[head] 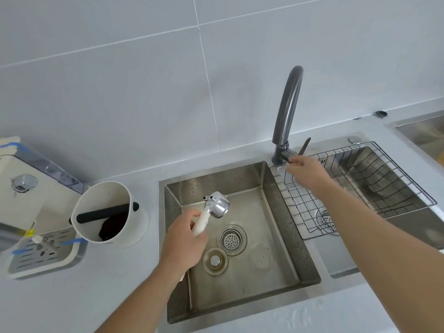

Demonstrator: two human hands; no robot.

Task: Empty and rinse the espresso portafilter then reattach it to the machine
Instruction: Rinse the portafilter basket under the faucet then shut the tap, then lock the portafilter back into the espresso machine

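Observation:
The portafilter has a shiny metal head and a cream handle. My left hand grips that handle and holds the head over the left sink basin, tilted up and away from me. My right hand rests on the lever at the base of the dark curved faucet, behind the basin's right corner. No water is visible from the spout. The cream espresso machine stands at the far left, with its drip tray in front.
A white knock box with a black bar and dark grounds sits between machine and sink. A strainer and a loose plug lie in the basin. A black wire rack spans the right basin.

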